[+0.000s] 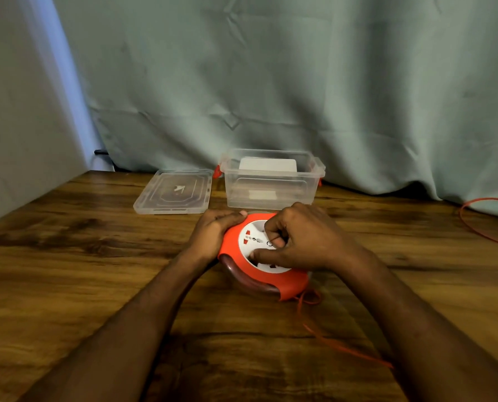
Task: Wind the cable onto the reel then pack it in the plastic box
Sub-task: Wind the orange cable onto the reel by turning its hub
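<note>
Reel (pixel 263 265) on surface (pixel 97 256), betw. both hands. Left hand (pixel 213 233) grips its left rim; right hand (pixel 300 239) clenched on white hub. Cable (pixel 343 346) trails right. Plastic box (pixel 271 181) just behind, open.

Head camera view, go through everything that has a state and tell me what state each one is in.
plastic box: open, upright
lid: off, flat on the table beside the box
reel: on the table, held by both hands
cable: partly unwound, trailing across the table
left hand: gripping the reel's rim
right hand: on the reel's white face
</note>
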Demonstrator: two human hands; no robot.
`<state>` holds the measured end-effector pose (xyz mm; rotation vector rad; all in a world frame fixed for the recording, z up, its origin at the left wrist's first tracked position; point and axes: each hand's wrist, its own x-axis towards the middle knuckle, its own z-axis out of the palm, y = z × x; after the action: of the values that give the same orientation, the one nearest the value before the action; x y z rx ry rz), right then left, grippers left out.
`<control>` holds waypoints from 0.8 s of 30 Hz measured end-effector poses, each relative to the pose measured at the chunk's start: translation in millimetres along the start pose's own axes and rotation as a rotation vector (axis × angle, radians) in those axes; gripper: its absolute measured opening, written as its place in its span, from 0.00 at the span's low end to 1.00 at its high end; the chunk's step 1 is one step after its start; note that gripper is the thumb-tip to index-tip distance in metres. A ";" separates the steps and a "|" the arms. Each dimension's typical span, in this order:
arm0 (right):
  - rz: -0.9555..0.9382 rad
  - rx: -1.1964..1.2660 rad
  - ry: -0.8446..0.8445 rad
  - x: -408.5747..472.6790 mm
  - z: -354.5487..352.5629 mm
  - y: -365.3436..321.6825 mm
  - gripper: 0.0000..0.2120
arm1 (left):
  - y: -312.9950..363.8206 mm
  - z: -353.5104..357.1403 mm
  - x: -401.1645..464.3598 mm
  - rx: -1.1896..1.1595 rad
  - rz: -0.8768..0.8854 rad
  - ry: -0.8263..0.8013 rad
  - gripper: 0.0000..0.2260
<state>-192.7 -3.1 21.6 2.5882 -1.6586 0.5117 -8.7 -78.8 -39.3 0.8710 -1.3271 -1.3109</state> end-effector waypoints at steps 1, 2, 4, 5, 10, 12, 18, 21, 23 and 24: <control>-0.007 -0.004 0.013 0.6 1.3 0.6 0.29 | 0.5 -0.4 -0.5 0.006 0.003 -0.002 0.08; -0.014 -0.006 0.020 1.0 1.7 1.8 0.30 | 1.3 -1.0 -0.9 0.010 0.004 -0.003 0.08; -0.015 -0.002 0.016 1.1 2.1 4.4 0.29 | 2.2 -1.5 -1.3 0.015 0.006 0.003 0.08; -0.012 0.005 0.028 0.8 2.2 5.1 0.28 | 2.2 -1.3 -0.7 0.016 0.009 0.012 0.08; 0.039 0.013 0.213 4.1 3.8 19.6 0.21 | -2.1 -9.4 5.5 0.032 0.029 0.201 0.07; 0.076 0.092 0.122 1.2 -5.5 28.9 0.25 | -1.3 -15.5 7.4 0.087 0.053 0.266 0.08; 0.142 0.222 -0.487 -5.8 -7.6 37.8 0.11 | 0.1 -19.7 8.2 0.121 0.055 0.362 0.08; 0.171 0.343 -0.468 -4.7 -11.2 36.7 0.04 | -0.4 -20.1 8.4 0.137 0.034 0.350 0.09; 0.214 0.323 -0.361 -3.6 -14.9 40.3 0.10 | 0.8 -20.0 9.0 0.134 0.029 0.358 0.10; 0.225 0.253 -0.267 -2.5 -16.2 44.6 0.11 | 1.7 -19.4 8.6 0.127 0.025 0.360 0.10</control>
<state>-237.5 -17.1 29.3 2.7631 -2.1149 0.4234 8.5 -91.3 -38.6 1.1163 -1.1384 -1.0007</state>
